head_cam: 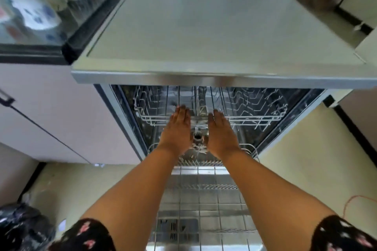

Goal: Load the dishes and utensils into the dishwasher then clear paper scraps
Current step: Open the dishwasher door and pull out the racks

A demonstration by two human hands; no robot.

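L hand (178, 128) & R hand (221, 132) lie flat, fingers straight, holding nothing, prob. touching the upper rack (255, 117) front rail in the dishwasher (204, 79). Lower rack (204, 199) sits pulled out.

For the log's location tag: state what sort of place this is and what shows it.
Most likely a home kitchen. An open dishwasher with a wire upper rack and a lower rack drawn out over its door, a dark-edged counter at left bearing blurred crockery, and cabinet fronts below it.

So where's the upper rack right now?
Head view, centre: the upper rack sits inside the dishwasher under its steel top, left hand and right hand at its front edge.
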